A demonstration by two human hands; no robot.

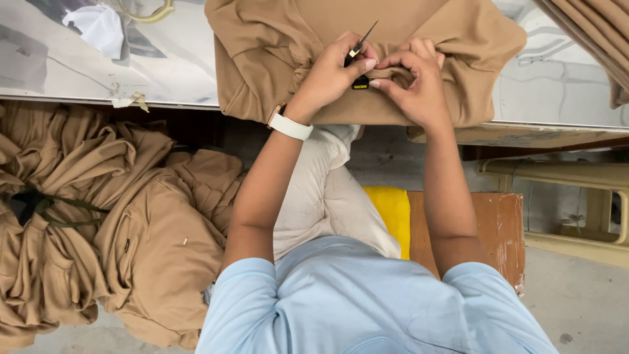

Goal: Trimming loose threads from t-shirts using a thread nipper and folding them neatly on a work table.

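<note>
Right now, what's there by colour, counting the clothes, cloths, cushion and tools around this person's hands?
Tan: 2, the garment on the table and the heap of garments on the floor.
White: 2, the cloth on the table and the watch strap.
Yellow: 1, the cushion.
Dark: 2, the small label and the thread snips in the left hand.
Total: 7.

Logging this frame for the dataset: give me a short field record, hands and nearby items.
left hand: holds small thread snips, blades pointing up
right hand: pinches tan garment beside black label
surface: shiny table, garment folded on it
wrist: white watch on left
floor left: pile of tan garments
seat: yellow cushion
</note>
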